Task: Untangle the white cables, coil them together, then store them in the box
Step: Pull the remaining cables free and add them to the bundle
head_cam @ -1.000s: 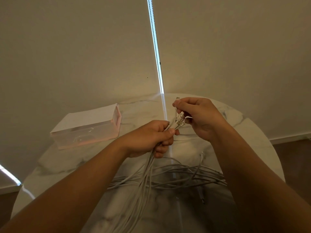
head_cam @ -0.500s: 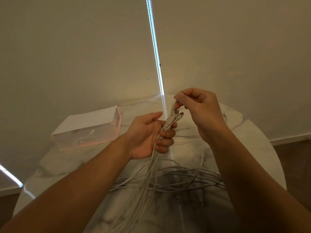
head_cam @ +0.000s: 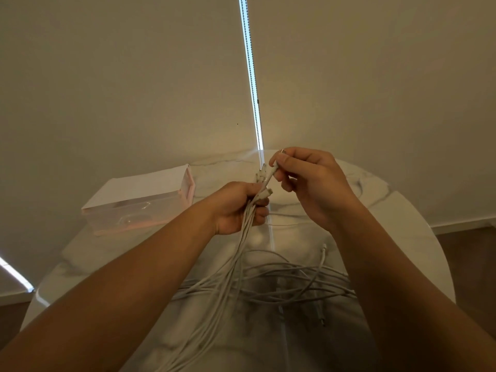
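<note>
Left grip (head_cam: 236,208) closes again round the white cables (head_cam: 242,238); right grip (head_cam: 314,186) now pinches one connector (head_cam: 271,173), drawn slightly aside.

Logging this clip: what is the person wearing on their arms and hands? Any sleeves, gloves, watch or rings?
Nothing shows. The left hand and right hand are bare: no gloves, and no rings on the fingers in view. Both forearms are uncovered to the frame edge, with no sleeves, watch, bracelet or markings.
</note>
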`<move>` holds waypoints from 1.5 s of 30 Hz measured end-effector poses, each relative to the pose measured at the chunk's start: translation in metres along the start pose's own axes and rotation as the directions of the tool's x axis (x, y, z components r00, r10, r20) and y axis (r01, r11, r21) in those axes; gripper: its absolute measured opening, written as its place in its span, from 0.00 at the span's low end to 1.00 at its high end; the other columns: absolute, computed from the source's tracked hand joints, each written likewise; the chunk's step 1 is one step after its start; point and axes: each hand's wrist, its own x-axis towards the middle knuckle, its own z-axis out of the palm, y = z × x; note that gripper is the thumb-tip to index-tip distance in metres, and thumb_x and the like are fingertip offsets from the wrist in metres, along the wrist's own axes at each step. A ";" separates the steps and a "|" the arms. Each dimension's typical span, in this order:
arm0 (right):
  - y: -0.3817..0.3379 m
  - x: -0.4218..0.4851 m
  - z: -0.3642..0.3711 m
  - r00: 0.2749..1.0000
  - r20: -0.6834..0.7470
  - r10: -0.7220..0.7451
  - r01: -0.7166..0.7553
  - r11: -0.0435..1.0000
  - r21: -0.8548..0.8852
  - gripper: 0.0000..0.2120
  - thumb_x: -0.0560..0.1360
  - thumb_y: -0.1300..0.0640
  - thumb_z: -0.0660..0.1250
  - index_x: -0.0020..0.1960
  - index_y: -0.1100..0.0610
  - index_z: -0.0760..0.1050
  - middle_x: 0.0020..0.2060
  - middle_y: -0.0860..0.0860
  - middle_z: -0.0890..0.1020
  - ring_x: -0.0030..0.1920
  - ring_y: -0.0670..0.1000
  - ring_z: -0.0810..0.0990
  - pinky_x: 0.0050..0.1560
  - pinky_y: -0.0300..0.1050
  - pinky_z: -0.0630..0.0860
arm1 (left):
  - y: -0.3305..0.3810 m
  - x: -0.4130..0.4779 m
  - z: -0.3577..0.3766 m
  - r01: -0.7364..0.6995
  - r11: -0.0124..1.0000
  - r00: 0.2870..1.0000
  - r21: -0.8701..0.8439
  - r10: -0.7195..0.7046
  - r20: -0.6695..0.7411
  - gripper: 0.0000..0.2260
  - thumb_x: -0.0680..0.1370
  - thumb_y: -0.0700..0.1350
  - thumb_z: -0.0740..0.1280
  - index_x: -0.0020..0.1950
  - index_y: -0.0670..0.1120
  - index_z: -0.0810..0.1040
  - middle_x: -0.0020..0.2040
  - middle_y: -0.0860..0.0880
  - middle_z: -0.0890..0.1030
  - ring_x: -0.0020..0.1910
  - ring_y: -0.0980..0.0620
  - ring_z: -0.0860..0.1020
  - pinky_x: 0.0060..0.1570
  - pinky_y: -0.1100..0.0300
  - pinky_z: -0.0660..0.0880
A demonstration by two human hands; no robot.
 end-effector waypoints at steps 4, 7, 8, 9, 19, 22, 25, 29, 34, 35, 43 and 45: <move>-0.003 -0.004 0.004 0.988 0.145 -0.052 0.048 0.998 0.026 0.07 0.77 0.62 0.64 0.45 0.65 0.78 0.32 0.54 0.79 0.34 0.50 0.74 0.34 0.43 0.66 | -0.001 0.005 0.000 -0.057 0.995 0.998 0.087 0.058 -0.012 0.10 0.82 0.40 0.54 0.42 0.47 0.68 0.29 0.51 0.64 0.24 0.57 0.59 0.24 0.65 0.56; 0.001 0.001 0.001 0.989 -0.146 -0.012 0.002 0.998 -0.068 0.07 0.79 0.60 0.66 0.49 0.64 0.79 0.32 0.53 0.81 0.33 0.50 0.73 0.33 0.42 0.69 | -0.003 0.005 0.001 -0.038 0.997 0.999 0.064 0.037 0.021 0.11 0.82 0.41 0.52 0.41 0.47 0.67 0.27 0.51 0.62 0.23 0.57 0.58 0.25 0.64 0.52; 0.004 0.003 0.000 0.968 -0.249 0.011 -0.039 0.993 -0.107 0.08 0.78 0.57 0.67 0.50 0.62 0.80 0.32 0.53 0.82 0.33 0.49 0.74 0.34 0.43 0.70 | -0.004 0.006 0.001 -0.030 0.999 0.999 0.045 0.029 0.022 0.11 0.83 0.42 0.52 0.41 0.47 0.67 0.27 0.51 0.62 0.23 0.57 0.57 0.26 0.64 0.50; 0.007 0.004 -0.002 0.949 -0.312 0.043 -0.089 0.987 -0.135 0.09 0.78 0.54 0.68 0.51 0.60 0.80 0.33 0.53 0.84 0.33 0.49 0.75 0.36 0.44 0.72 | -0.005 0.007 0.001 -0.024 1.000 1.000 0.020 0.023 0.020 0.12 0.83 0.42 0.52 0.41 0.47 0.67 0.27 0.51 0.62 0.23 0.57 0.57 0.27 0.63 0.50; 0.021 0.000 0.005 0.997 -0.066 0.029 -0.058 0.866 -0.497 0.04 0.70 0.55 0.77 0.40 0.53 0.83 0.29 0.48 0.82 0.29 0.42 0.78 0.34 0.36 0.73 | -0.008 0.006 0.001 -0.045 0.997 0.999 -0.057 0.045 -0.001 0.12 0.83 0.43 0.53 0.45 0.44 0.72 0.30 0.50 0.61 0.26 0.55 0.58 0.28 0.63 0.56; 0.027 0.003 0.006 0.992 -0.127 -0.024 -0.050 0.837 -0.545 0.06 0.71 0.58 0.76 0.38 0.51 0.81 0.30 0.48 0.82 0.30 0.43 0.78 0.36 0.38 0.74 | -0.009 0.003 0.003 -0.044 0.995 0.997 -0.085 0.050 0.066 0.16 0.83 0.51 0.53 0.41 0.46 0.72 0.31 0.50 0.61 0.28 0.55 0.59 0.29 0.62 0.55; 0.030 0.002 0.007 0.982 -0.189 -0.007 -0.089 0.865 -0.493 0.05 0.70 0.56 0.77 0.38 0.54 0.82 0.31 0.48 0.83 0.30 0.42 0.79 0.36 0.36 0.75 | -0.010 0.000 0.004 -0.057 0.990 0.983 -0.133 0.078 0.164 0.15 0.75 0.54 0.56 0.50 0.44 0.71 0.33 0.49 0.61 0.30 0.53 0.58 0.31 0.60 0.55; 0.034 0.002 0.006 0.975 -0.220 -0.014 -0.090 0.885 -0.457 0.07 0.68 0.53 0.79 0.40 0.53 0.83 0.29 0.48 0.80 0.29 0.41 0.76 0.35 0.35 0.73 | -0.011 0.001 0.002 -0.059 0.986 0.982 -0.158 0.086 0.169 0.12 0.75 0.51 0.52 0.51 0.46 0.68 0.35 0.48 0.58 0.30 0.53 0.58 0.31 0.60 0.54; 0.034 0.006 0.003 0.975 -0.212 -0.060 -0.071 0.824 -0.562 0.07 0.70 0.51 0.76 0.46 0.52 0.84 0.28 0.46 0.71 0.29 0.44 0.67 0.33 0.36 0.67 | -0.009 0.008 0.007 -0.006 0.999 0.995 -0.048 0.011 0.100 0.13 0.79 0.50 0.53 0.39 0.45 0.67 0.33 0.48 0.59 0.28 0.54 0.57 0.28 0.61 0.53; 0.034 0.006 0.003 0.972 -0.226 -0.068 -0.074 0.821 -0.566 0.07 0.70 0.51 0.76 0.46 0.52 0.84 0.28 0.47 0.71 0.30 0.44 0.68 0.33 0.38 0.67 | -0.009 0.009 0.007 0.009 0.999 0.995 -0.040 -0.005 0.103 0.13 0.79 0.52 0.53 0.40 0.45 0.67 0.33 0.48 0.59 0.27 0.54 0.58 0.27 0.61 0.54; 0.021 0.008 -0.002 0.958 -0.259 0.125 -0.195 0.944 -0.267 0.05 0.73 0.59 0.74 0.42 0.61 0.84 0.33 0.57 0.80 0.29 0.47 0.78 0.31 0.37 0.76 | -0.005 0.008 0.015 0.064 0.995 0.976 0.076 -0.078 0.201 0.37 0.73 0.76 0.45 0.44 0.42 0.72 0.32 0.48 0.60 0.29 0.53 0.56 0.28 0.62 0.55; 0.021 0.009 -0.006 0.938 -0.298 0.179 -0.248 0.944 -0.215 0.06 0.72 0.61 0.73 0.42 0.64 0.83 0.32 0.55 0.81 0.29 0.44 0.77 0.31 0.33 0.75 | -0.006 0.006 0.017 0.035 0.995 0.974 0.094 -0.055 0.221 0.32 0.72 0.73 0.53 0.48 0.43 0.71 0.32 0.49 0.60 0.29 0.55 0.57 0.26 0.64 0.57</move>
